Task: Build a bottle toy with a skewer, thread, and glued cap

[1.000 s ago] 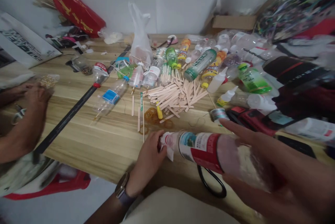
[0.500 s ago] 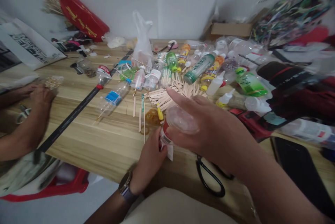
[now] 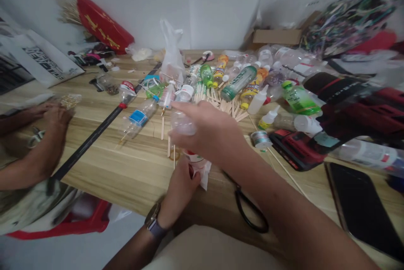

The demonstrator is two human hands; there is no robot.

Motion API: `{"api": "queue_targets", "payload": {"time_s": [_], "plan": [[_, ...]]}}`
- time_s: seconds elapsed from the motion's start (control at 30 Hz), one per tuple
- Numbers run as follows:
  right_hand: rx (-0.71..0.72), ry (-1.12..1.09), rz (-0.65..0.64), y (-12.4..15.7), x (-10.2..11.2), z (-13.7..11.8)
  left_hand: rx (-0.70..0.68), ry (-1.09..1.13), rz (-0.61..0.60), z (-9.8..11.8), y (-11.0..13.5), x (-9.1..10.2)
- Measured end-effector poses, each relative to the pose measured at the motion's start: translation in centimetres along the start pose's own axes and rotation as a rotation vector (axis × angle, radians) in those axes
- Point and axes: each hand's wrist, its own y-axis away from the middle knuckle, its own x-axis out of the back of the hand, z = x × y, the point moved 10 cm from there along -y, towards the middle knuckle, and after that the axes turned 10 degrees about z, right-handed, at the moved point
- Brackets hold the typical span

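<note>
Clear plastic bottle with a red-and-white label (image 3: 183, 124) is sitting mid-frame, just below centre, between the wearer's two hands. Right hand (image 3: 210, 129) is curling part-way round its upper end, index finger pointing left; far-side fingers are hiding from view. Left hand (image 3: 181, 181) is closing round the lower end, thumb and fingers bent in; a crumpled white scrap (image 3: 204, 176) is hanging just beside its fingertips. Right forearm is crossing the lower right and partly covering a black loop-shaped handle (image 3: 251, 213)

Pale wood-grain surface (image 3: 123, 173) is carrying the rest. Flat pale wooden sticks (image 3: 242, 114) are lying heaped behind the right hand, centre. Clear bottle with a blue label (image 3: 138, 117) is lying left of centre, and a long black strip (image 3: 90, 145) is running diagonally lower left from a cut clear bottle top with a red ring (image 3: 126, 93). Red-and-black power drill (image 3: 344, 122) is lying at right, a black phone (image 3: 362, 207) resting in the lower right. A wound spool (image 3: 261, 139) is standing near the drill's battery end

Far left, a co-worker's hands (image 3: 55, 114) are touching a clear bag of small golden pieces (image 3: 70, 101); their exact grip I'm not making out
</note>
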Motion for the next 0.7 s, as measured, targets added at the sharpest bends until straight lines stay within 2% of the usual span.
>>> {"api": "queue_targets", "payload": {"time_s": [0.1,0.2,0.27,0.33,0.43,0.53,0.6,0.67,0.7], "plan": [[-0.126,-0.134,0.083,0.9,2.0,4.7,0.024,0.071,-0.012,0.2,-0.1,0.0],[-0.382,-0.234,0.195,3.8,4.1,10.9,0.076,0.154,-0.049,-0.3,-0.2,0.4],[-0.602,-0.400,0.243,6.8,4.0,14.5,0.116,0.228,-0.082,-0.6,0.0,1.4],[-0.800,-0.605,0.311,9.8,3.1,16.9,0.185,0.374,-0.086,-1.0,0.2,3.2],[-1.012,-0.872,0.373,12.9,0.6,18.2,0.272,0.534,-0.012,-2.1,-0.4,7.4],[-1.151,-1.061,0.390,14.4,-1.6,18.0,0.280,0.485,0.209,-4.4,-2.1,12.7],[-1.229,-1.154,0.411,15.1,-2.5,17.7,0.248,0.371,0.339,-5.9,-3.2,15.5],[-1.286,-1.255,0.422,15.4,-3.1,17.2,0.195,0.146,0.401,-6.6,-3.8,17.0],[-1.308,-1.311,0.412,15.5,-3.5,16.9,0.141,0.001,0.441,-6.3,-3.7,17.6]]}}
